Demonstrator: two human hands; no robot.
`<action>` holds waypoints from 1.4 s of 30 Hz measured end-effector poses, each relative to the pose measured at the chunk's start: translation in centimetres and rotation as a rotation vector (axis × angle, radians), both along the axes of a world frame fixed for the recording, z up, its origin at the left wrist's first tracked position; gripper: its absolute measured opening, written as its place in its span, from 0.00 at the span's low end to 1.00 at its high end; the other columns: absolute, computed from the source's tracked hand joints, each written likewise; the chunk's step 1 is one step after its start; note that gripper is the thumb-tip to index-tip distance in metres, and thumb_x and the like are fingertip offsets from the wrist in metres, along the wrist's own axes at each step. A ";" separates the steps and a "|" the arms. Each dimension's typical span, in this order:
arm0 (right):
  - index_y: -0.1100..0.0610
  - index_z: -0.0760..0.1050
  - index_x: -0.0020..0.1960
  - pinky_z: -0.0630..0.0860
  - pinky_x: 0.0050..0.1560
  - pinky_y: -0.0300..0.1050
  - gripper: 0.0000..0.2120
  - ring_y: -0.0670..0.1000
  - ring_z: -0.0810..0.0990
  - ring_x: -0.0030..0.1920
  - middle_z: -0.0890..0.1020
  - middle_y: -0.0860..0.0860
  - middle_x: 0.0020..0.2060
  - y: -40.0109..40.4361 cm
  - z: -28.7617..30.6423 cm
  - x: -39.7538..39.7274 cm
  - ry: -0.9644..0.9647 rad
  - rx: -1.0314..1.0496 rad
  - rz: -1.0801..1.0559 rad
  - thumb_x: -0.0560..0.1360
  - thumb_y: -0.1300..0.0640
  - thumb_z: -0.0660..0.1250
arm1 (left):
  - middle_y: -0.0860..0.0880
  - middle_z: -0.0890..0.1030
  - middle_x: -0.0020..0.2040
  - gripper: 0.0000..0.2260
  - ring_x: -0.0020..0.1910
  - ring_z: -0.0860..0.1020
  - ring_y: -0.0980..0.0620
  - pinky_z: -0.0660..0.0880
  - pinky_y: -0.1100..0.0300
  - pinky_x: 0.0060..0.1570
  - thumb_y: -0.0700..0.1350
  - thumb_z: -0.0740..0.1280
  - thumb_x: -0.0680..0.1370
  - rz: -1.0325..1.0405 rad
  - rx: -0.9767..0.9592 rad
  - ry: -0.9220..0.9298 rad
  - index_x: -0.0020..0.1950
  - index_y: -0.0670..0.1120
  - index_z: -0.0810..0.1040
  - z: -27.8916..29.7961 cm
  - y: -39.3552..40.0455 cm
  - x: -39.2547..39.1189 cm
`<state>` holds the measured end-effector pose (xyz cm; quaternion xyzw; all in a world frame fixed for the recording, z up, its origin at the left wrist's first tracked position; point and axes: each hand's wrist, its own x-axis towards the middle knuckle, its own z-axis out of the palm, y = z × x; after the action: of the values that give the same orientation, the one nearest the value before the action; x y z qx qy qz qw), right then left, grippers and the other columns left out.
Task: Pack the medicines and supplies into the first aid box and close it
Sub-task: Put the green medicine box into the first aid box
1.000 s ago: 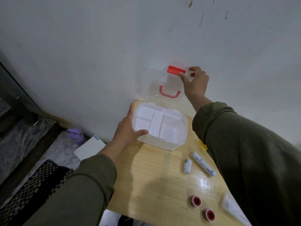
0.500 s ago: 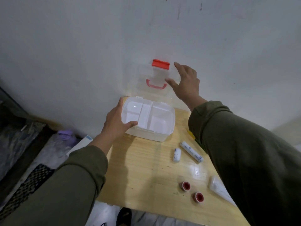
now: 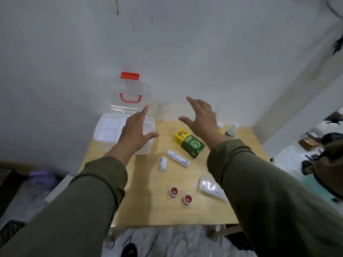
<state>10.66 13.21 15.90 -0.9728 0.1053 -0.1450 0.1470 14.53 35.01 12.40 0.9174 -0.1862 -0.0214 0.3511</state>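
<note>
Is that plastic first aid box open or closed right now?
Open. The clear lid stands upright against the wall, its red latch at the top, and the white divided tray inside the first aid box is exposed.

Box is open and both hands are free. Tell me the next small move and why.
Probably lower the right hand onto the green and yellow carton just below it and grip it. The first aid box stands open with its lid up against the wall, the visible compartments look empty, and neither hand holds anything; the left hand hovers over the box.
</note>
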 end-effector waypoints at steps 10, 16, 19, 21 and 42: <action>0.45 0.55 0.74 0.62 0.68 0.56 0.37 0.55 0.63 0.70 0.68 0.54 0.69 -3.1 -5.0 -5.5 0.129 0.140 -0.140 0.71 0.42 0.68 | 0.45 0.59 0.76 0.43 0.75 0.58 0.45 0.60 0.50 0.71 0.53 0.72 0.71 -0.249 0.145 0.169 0.77 0.54 0.49 -2.1 -7.8 -0.3; 0.47 0.55 0.74 0.62 0.65 0.53 0.39 0.54 0.62 0.70 0.67 0.52 0.70 -3.2 -8.7 -5.5 0.219 0.234 -0.215 0.70 0.44 0.70 | 0.44 0.61 0.75 0.44 0.74 0.59 0.44 0.60 0.51 0.69 0.52 0.73 0.71 -0.328 0.218 0.228 0.78 0.52 0.48 -4.6 -11.1 2.6; 0.48 0.56 0.74 0.63 0.64 0.53 0.39 0.54 0.63 0.70 0.68 0.52 0.70 -3.7 -10.1 -4.9 0.249 0.235 -0.250 0.69 0.43 0.71 | 0.44 0.61 0.75 0.44 0.74 0.60 0.44 0.61 0.50 0.69 0.53 0.73 0.71 -0.359 0.248 0.238 0.78 0.52 0.47 -6.5 -12.4 4.1; 0.48 0.56 0.75 0.62 0.64 0.53 0.40 0.54 0.62 0.70 0.67 0.52 0.70 -4.1 -11.0 -4.4 0.275 0.243 -0.270 0.69 0.43 0.71 | 0.43 0.59 0.76 0.45 0.74 0.58 0.43 0.60 0.49 0.71 0.55 0.73 0.70 -0.373 0.275 0.257 0.77 0.53 0.46 -7.7 -13.1 4.9; 0.60 0.62 0.72 0.62 0.66 0.43 0.39 0.55 0.65 0.67 0.70 0.57 0.65 -6.4 -11.7 -2.6 0.204 0.379 -0.144 0.67 0.52 0.75 | 0.41 0.67 0.71 0.37 0.70 0.65 0.42 0.63 0.54 0.66 0.49 0.71 0.73 -0.207 0.232 0.264 0.77 0.51 0.55 -8.7 -14.6 4.4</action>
<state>8.07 6.84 4.19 -0.9273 0.2140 -0.0334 0.3052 18.90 20.43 3.75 0.9169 -0.2281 -0.1987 0.2605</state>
